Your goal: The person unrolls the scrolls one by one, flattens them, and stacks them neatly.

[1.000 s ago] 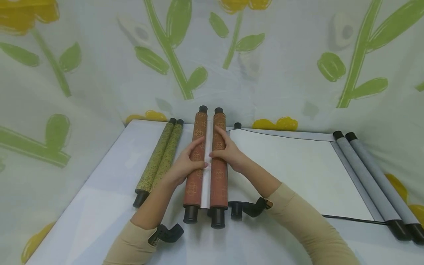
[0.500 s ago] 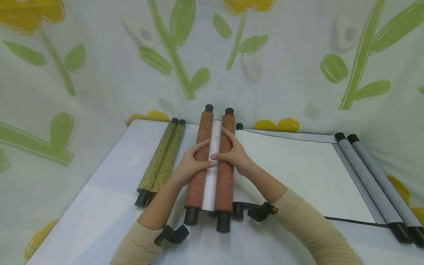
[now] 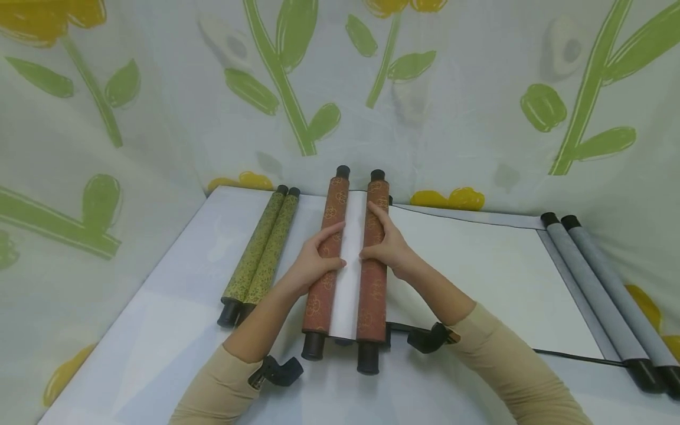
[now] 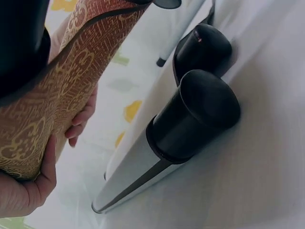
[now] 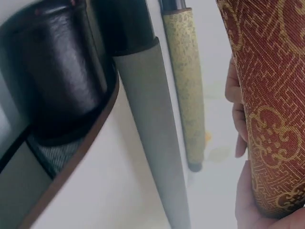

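Both hands hold a red-brown brocade scroll (image 3: 373,301) with gold patterns and black end knobs, raised over the table. My left hand (image 3: 310,262) grips its left roll, thumb and fingers bent round it. The right hand (image 3: 394,248) grips the right roll likewise. Between the rolls shows a narrow strip of white paper (image 3: 350,265). In the left wrist view, the brocade (image 4: 86,62) hangs above a grey roller with a black knob (image 4: 198,114). The right wrist view shows the brocade close up (image 5: 276,119), with fingers around its edge.
An unrolled scroll's white sheet (image 3: 478,265) covers the table's right half, with two grey rollers (image 3: 589,283) at its right end. A rolled green-yellow scroll (image 3: 273,254) lies left of the hands. Flower-printed cloth (image 3: 451,118) hangs behind the table (image 3: 159,330).
The two rolls have moved apart, so the white strip between them is wider. The scroll and both hands have shifted slightly right in the head view.
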A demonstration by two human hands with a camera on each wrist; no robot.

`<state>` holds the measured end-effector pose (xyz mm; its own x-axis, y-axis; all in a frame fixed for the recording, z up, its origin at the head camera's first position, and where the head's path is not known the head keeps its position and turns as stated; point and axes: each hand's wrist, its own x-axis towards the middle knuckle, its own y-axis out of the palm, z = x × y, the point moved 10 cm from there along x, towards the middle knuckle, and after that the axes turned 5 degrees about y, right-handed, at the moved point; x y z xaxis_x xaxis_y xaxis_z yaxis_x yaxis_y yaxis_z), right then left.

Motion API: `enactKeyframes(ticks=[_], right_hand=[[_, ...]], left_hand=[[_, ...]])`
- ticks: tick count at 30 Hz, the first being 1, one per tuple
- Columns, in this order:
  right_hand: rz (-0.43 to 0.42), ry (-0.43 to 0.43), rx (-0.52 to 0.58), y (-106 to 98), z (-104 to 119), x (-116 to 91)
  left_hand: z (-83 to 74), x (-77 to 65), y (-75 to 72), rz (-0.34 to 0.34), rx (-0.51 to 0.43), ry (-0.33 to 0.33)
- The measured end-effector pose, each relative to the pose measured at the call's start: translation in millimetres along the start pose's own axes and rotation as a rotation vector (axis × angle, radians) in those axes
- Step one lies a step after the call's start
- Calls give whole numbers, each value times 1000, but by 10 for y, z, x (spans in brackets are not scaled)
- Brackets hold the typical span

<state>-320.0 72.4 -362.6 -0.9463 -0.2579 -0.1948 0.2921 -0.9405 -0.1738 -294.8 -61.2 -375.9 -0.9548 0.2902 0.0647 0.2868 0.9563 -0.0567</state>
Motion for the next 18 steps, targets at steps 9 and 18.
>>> enactKeyframes(ticks=[9,18], right_hand=[[1,14,64,-164,-58,-42],[-104,1,-68,-235,-135,-64]], left_hand=[[7,51,63,-12,15,-8],[23,105,122,-14,76,8]])
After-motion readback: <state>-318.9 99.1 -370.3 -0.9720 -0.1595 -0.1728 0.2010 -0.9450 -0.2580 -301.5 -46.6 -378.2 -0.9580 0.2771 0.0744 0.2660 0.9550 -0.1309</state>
